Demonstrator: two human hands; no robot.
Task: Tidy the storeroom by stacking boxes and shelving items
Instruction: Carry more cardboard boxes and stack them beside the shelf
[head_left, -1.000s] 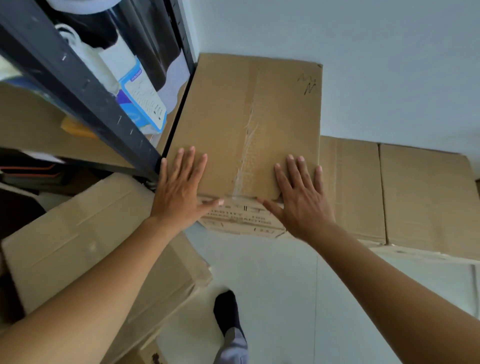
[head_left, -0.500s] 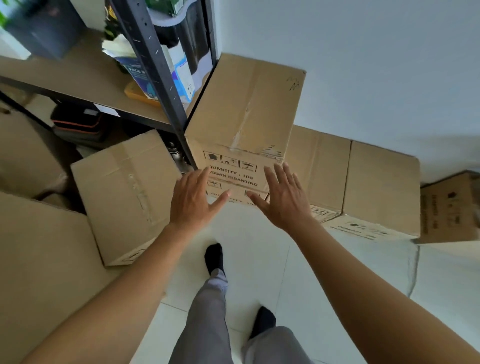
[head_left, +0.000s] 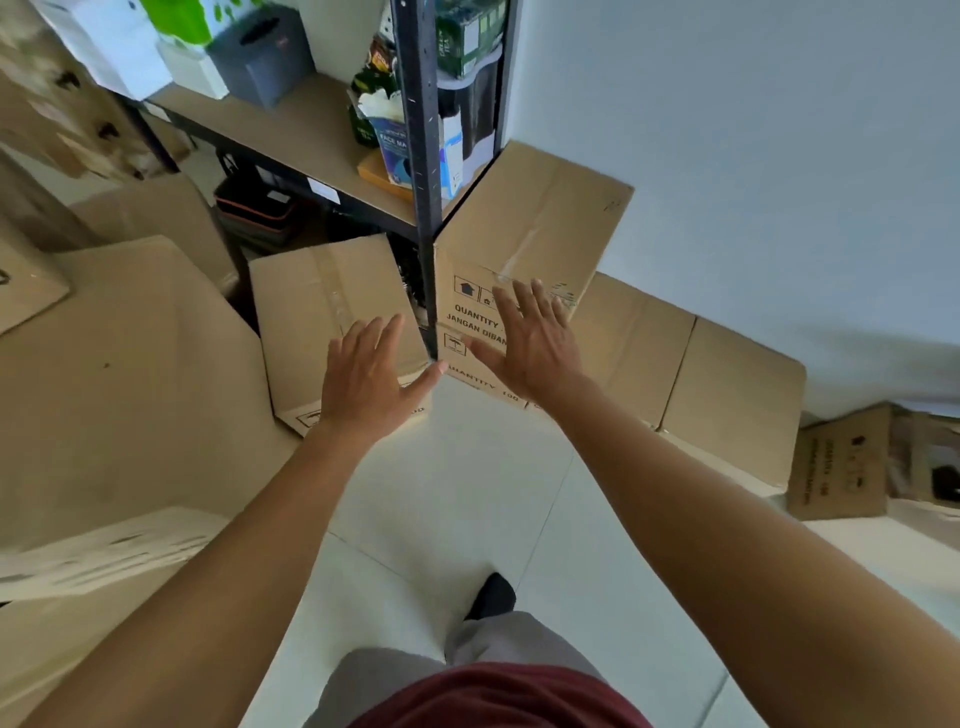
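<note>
Here, reaching forward, the left hand and the right hand are each spread flat, holding nothing. At twelve o'clock the top box sits stacked on a lower box, tight beside the shelf post; at two o'clock more boxes line the wall.

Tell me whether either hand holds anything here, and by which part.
Nothing is held. The left hand and right hand are both open with fingers spread, in front of the top cardboard box, curled round no part of it.
</note>
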